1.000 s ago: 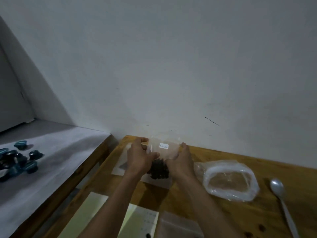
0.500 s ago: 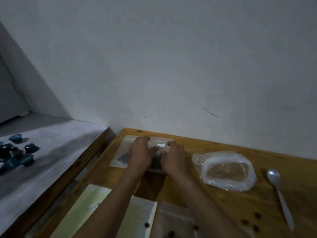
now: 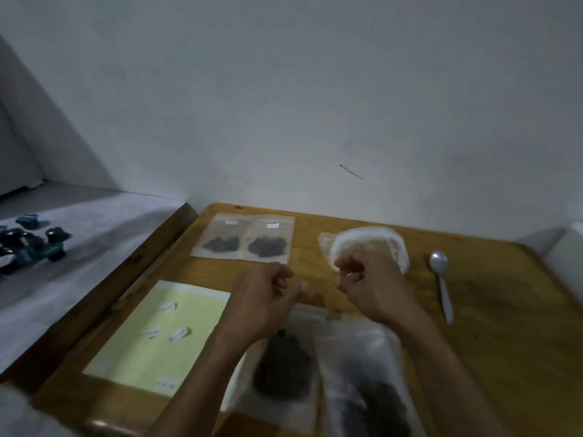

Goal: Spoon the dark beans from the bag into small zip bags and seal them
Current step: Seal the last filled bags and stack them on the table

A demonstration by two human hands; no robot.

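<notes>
Released since the earlier frame, a filled zip bag is left flat at the desk's far edge, beside another. Left hand and right hand have been withdrawn, loosely curled, holding nothing.

The two small zip bags each have a little white label, but the words are too blurry to read.
</notes>
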